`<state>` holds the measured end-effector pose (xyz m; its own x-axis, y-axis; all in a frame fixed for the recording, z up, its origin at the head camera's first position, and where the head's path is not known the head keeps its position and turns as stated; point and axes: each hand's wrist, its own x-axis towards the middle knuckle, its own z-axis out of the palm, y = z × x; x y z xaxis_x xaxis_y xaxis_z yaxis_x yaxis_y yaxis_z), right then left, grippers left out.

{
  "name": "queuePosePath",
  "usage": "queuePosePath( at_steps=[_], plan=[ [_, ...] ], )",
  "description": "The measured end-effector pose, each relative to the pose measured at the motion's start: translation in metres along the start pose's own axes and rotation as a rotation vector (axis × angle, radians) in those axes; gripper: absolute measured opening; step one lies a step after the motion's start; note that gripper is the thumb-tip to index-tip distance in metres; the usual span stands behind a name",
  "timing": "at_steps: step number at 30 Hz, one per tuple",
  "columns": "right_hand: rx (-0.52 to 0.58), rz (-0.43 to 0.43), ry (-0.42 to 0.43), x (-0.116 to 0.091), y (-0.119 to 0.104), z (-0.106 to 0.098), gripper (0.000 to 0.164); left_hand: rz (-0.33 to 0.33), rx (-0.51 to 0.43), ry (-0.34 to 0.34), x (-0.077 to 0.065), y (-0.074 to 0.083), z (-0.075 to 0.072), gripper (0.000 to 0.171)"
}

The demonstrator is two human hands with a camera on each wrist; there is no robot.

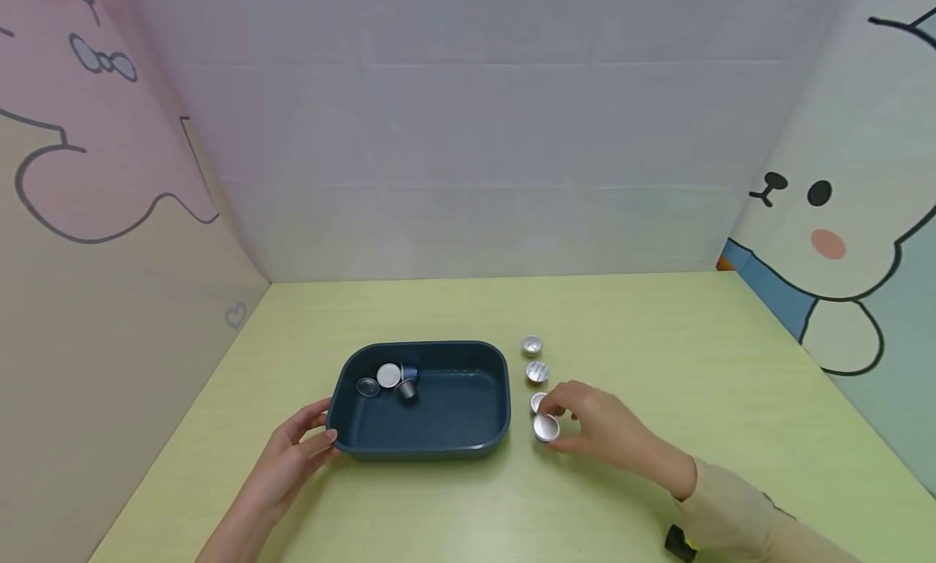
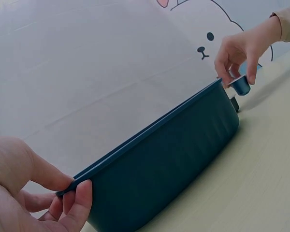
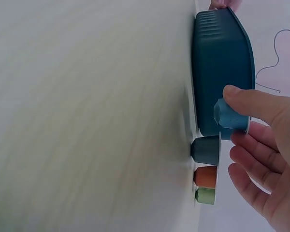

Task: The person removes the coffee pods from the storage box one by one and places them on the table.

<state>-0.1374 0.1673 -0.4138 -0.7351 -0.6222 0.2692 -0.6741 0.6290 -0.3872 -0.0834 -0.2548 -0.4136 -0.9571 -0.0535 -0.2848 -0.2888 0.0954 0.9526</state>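
Note:
My left hand (image 1: 292, 449) grips the near left rim of a dark blue tray (image 1: 439, 443), thumb on top and fingers beneath the lip. Inside, several coffee capsules lie in the left part, among them a white-lidded capsule (image 1: 388, 375) and a grey capsule (image 1: 406, 389). Just right of the tray, my right hand (image 1: 607, 425) pinches a light blue coffee capsule (image 3: 228, 115) between thumb and fingers, its silver lid up. Beyond it stand a dark teal capsule (image 3: 206, 150), an orange capsule (image 3: 206, 176) and a green capsule (image 3: 205, 195) in a row, lids up.
The pale yellow-green table (image 1: 643, 335) runs back to a plain light wall (image 1: 468, 157). Printed cartoon panels stand on both sides. A small black object (image 1: 680, 543) lies near the right sleeve.

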Motion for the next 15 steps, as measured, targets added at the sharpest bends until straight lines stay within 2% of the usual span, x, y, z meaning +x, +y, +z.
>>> queuePosePath(
  at_steps=[15],
  plan=[
    [-0.028, -0.005, -0.012, -0.0059, 0.0008, 0.0105, 0.039, 0.011, -0.006, -0.008, 0.0012, -0.0004, -0.0010, 0.058]
  ],
)
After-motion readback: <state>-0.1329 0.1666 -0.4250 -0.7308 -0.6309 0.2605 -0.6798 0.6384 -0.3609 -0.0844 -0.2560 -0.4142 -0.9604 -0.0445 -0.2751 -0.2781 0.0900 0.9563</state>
